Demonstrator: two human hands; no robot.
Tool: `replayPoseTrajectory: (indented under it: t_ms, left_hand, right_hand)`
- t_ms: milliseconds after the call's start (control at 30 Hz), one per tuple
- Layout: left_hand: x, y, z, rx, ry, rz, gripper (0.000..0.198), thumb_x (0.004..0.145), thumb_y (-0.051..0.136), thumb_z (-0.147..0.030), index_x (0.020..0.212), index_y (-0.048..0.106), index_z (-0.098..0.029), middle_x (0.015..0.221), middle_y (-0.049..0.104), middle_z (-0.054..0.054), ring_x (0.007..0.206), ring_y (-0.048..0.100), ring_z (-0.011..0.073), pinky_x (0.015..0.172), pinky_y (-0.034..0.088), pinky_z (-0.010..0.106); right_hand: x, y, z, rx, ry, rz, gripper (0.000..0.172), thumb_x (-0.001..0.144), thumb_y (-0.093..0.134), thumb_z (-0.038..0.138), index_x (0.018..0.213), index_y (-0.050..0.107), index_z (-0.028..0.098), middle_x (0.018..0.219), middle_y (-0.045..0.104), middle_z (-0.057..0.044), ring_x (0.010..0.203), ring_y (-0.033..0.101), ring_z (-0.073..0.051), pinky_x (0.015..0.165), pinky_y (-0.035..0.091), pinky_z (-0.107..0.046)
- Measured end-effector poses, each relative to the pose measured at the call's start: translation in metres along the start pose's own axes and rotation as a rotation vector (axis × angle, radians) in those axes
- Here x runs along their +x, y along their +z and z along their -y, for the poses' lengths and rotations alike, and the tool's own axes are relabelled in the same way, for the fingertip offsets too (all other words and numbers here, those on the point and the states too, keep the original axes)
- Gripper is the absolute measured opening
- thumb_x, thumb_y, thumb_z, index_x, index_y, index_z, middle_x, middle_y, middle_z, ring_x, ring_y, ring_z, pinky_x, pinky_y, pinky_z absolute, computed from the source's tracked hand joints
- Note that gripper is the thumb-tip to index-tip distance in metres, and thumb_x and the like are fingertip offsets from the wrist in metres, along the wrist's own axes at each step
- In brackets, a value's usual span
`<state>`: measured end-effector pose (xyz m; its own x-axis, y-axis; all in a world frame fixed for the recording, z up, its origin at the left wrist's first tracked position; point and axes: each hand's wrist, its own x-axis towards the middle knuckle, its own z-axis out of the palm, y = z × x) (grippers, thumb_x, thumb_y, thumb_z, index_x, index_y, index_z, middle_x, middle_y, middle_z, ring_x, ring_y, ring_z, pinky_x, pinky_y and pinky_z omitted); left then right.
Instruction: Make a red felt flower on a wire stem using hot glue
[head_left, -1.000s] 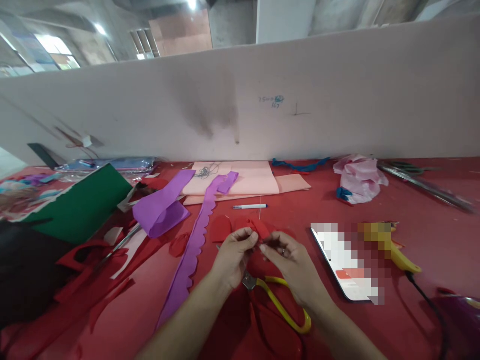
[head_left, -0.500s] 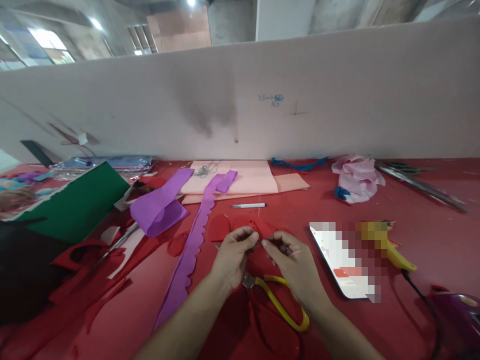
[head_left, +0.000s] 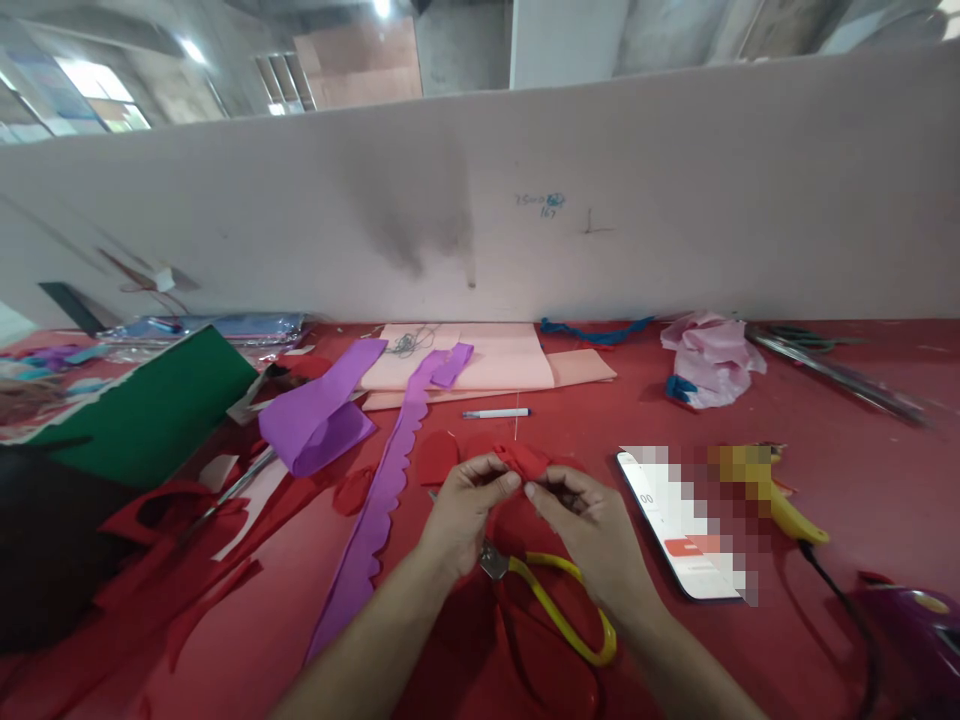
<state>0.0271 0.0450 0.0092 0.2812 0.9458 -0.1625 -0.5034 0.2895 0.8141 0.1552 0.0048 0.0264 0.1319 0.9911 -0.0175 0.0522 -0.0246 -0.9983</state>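
Observation:
My left hand [head_left: 470, 505] and my right hand [head_left: 577, 510] are close together in the middle of the head view. Both pinch a small gathered piece of red fabric [head_left: 523, 461] between thumb and fingers. Part of that fabric is hidden by my fingers. Below my hands lie scissors [head_left: 559, 605] with yellow handles, their blades partly covered by my left hand. Just beyond my left fingers a red rounded fabric piece [head_left: 439, 458] rests on the table. A long purple strip with a scalloped edge [head_left: 386, 500] runs along the left of my left arm.
A white marker [head_left: 496, 413] lies past my hands, before stacked pink sheets [head_left: 487, 357]. To the right are a phone [head_left: 686, 540], a yellow glue gun [head_left: 799, 520] with a cord and crumpled pink fabric [head_left: 712, 360]. Leftward sit a green board [head_left: 150, 400] and red scraps [head_left: 217, 610].
The red fabric between my fingers has bunched up and shows more above my fingertips. My hands stay in nearly the same place, both still pinching it.

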Motion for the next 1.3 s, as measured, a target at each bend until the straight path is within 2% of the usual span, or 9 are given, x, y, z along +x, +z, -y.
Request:
replayPoseTrajectory:
  t_ms: [200, 400, 567, 800, 933, 1033, 1133, 1233, 1300]
  left_hand:
    - [-0.002, -0.001, -0.006, 0.122, 0.118, 0.187, 0.013, 0.070, 0.070, -0.020, 0.082, 0.073, -0.019, 0.080, 0.068, 0.003, 0.081, 0.059, 0.0166, 0.083, 0.042, 0.030]
    - [-0.003, -0.002, -0.010, 0.146, 0.133, 0.231, 0.011, 0.067, 0.073, -0.026, 0.075, 0.074, -0.018, 0.077, 0.066, 0.005, 0.079, 0.059, 0.0187, 0.077, 0.043, 0.030]
    - [-0.002, -0.002, -0.012, 0.146, 0.122, 0.221, 0.014, 0.063, 0.076, -0.028, 0.073, 0.074, -0.018, 0.083, 0.066, 0.006, 0.083, 0.059, 0.0206, 0.077, 0.044, 0.031]
    - [-0.002, -0.003, -0.013, 0.134, 0.104, 0.241, 0.021, 0.059, 0.078, -0.026, 0.077, 0.072, -0.018, 0.081, 0.068, 0.006, 0.083, 0.061, 0.0213, 0.079, 0.045, 0.032]
    - [-0.002, -0.006, -0.016, 0.143, 0.070, 0.274, 0.026, 0.058, 0.079, -0.021, 0.083, 0.072, -0.017, 0.087, 0.068, 0.006, 0.086, 0.060, 0.0202, 0.081, 0.045, 0.031]
    - [-0.003, -0.010, -0.020, 0.158, 0.062, 0.251, 0.026, 0.058, 0.078, -0.016, 0.083, 0.072, -0.016, 0.090, 0.068, 0.006, 0.086, 0.060, 0.0188, 0.080, 0.045, 0.028]
    - [-0.003, -0.012, -0.025, 0.131, 0.024, 0.221, 0.043, 0.058, 0.078, -0.012, 0.100, 0.069, -0.020, 0.093, 0.068, 0.006, 0.081, 0.061, 0.0170, 0.075, 0.046, 0.027]
    - [-0.002, -0.010, -0.028, 0.030, 0.058, 0.208, 0.073, 0.053, 0.079, -0.009, 0.120, 0.057, -0.029, 0.113, 0.063, 0.006, 0.086, 0.061, 0.0168, 0.072, 0.046, 0.025]
    - [-0.002, -0.008, -0.027, 0.006, 0.066, 0.191, 0.073, 0.051, 0.080, -0.008, 0.118, 0.058, -0.029, 0.116, 0.062, 0.006, 0.092, 0.060, 0.0181, 0.077, 0.046, 0.026]
  right_hand:
    - [-0.003, -0.001, 0.003, 0.049, -0.009, 0.040, 0.012, 0.078, 0.063, 0.030, 0.080, 0.067, 0.019, 0.071, 0.063, 0.001, 0.063, 0.052, -0.012, 0.059, 0.041, -0.022]
    - [-0.005, -0.002, 0.002, 0.092, 0.023, 0.068, 0.014, 0.077, 0.063, 0.032, 0.076, 0.067, 0.018, 0.059, 0.053, 0.004, 0.054, 0.043, -0.009, 0.052, 0.036, -0.022]
    - [-0.005, -0.003, 0.004, 0.057, 0.023, 0.089, 0.016, 0.078, 0.061, 0.033, 0.075, 0.066, 0.018, 0.061, 0.053, 0.002, 0.056, 0.044, -0.011, 0.053, 0.036, -0.024]
    - [-0.005, -0.004, 0.004, -0.133, -0.124, 0.034, 0.010, 0.080, 0.058, 0.027, 0.076, 0.063, 0.019, 0.072, 0.061, -0.001, 0.067, 0.054, -0.016, 0.061, 0.041, -0.026]
    - [-0.004, -0.004, 0.001, -0.306, -0.275, -0.026, 0.008, 0.081, 0.056, 0.023, 0.077, 0.063, 0.020, 0.073, 0.060, -0.001, 0.065, 0.053, -0.015, 0.062, 0.041, -0.026]
    - [-0.004, -0.004, 0.000, -0.398, -0.354, -0.032, 0.008, 0.081, 0.056, 0.020, 0.078, 0.063, 0.021, 0.074, 0.060, -0.002, 0.063, 0.053, -0.015, 0.061, 0.041, -0.026]
    - [-0.004, -0.004, -0.001, -0.432, -0.351, -0.020, 0.007, 0.080, 0.056, 0.019, 0.077, 0.063, 0.021, 0.073, 0.061, -0.002, 0.063, 0.053, -0.015, 0.060, 0.041, -0.027]
    - [-0.004, -0.004, -0.003, -0.385, -0.299, -0.017, 0.008, 0.080, 0.056, 0.021, 0.075, 0.062, 0.021, 0.070, 0.060, -0.001, 0.062, 0.052, -0.015, 0.059, 0.040, -0.026]
    - [-0.003, -0.003, -0.004, -0.320, -0.243, -0.030, 0.009, 0.081, 0.056, 0.024, 0.076, 0.061, 0.021, 0.070, 0.061, -0.001, 0.062, 0.053, -0.015, 0.059, 0.041, -0.026]
